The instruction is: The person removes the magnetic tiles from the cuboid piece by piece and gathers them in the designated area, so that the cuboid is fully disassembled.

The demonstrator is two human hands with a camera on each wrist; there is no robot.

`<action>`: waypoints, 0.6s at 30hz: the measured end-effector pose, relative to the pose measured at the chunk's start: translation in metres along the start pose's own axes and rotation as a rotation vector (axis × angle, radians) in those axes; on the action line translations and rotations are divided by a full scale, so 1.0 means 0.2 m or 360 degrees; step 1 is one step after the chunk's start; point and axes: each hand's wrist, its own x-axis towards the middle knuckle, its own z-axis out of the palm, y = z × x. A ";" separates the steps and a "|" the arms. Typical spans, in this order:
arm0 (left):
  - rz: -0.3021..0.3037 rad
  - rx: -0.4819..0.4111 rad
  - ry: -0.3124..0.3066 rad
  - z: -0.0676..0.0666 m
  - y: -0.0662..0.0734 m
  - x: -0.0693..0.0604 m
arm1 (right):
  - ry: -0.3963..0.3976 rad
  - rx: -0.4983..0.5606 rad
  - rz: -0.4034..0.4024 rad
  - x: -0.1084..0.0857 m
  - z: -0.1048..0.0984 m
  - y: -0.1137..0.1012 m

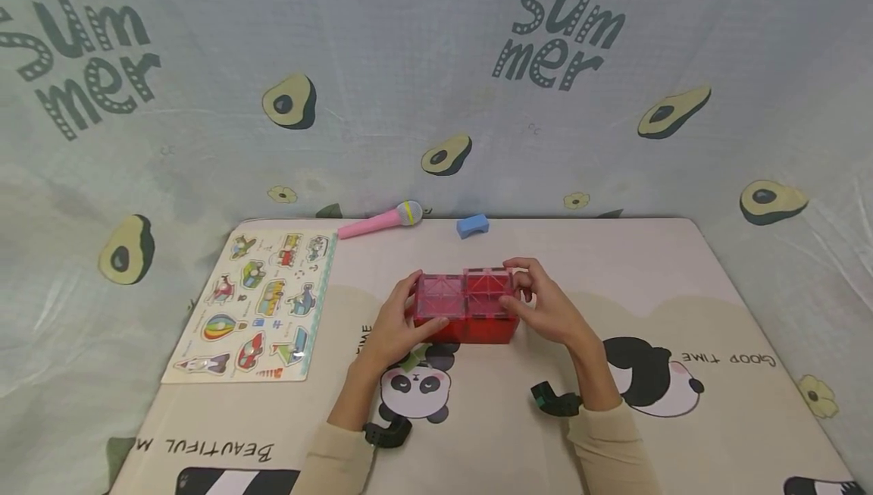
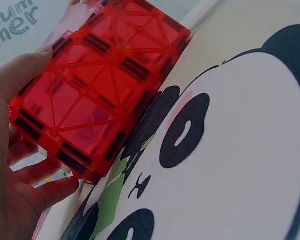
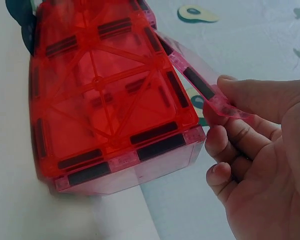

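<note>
A long box built from clear red and pink magnetic tiles (image 1: pixel 442 331) stands on the mat before me. My left hand (image 1: pixel 398 332) grips its left end; in the left wrist view the thumb lies on the top edge and the fingers bend round the end of the red tiles (image 2: pixel 85 95). At the right end my right hand (image 1: pixel 551 311) pinches a pink square tile (image 1: pixel 488 281) between thumb and fingers. The right wrist view shows this pink tile (image 3: pixel 202 85) tilted up from the box's top edge, apart from it at the near end.
A picture board (image 1: pixel 255 305) with vehicle pieces lies at the left. Behind the box are a pink toy microphone (image 1: pixel 375 224) and a small blue block (image 1: pixel 473 226). A printed curtain (image 1: pixel 382 63) hangs along the mat's back edge.
</note>
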 end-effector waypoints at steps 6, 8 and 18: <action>0.0009 -0.0030 -0.0004 0.01 -0.01 0.00 | 0.0089 -0.0024 -0.0100 0.02 -0.01 0.01; 0.0020 -0.0046 -0.0004 0.01 -0.01 0.00 | 0.0125 -0.0015 -0.0147 0.03 -0.03 0.02; 0.0020 -0.0063 0.0004 0.01 0.00 -0.01 | 0.0201 0.0097 -0.0101 0.08 -0.10 0.05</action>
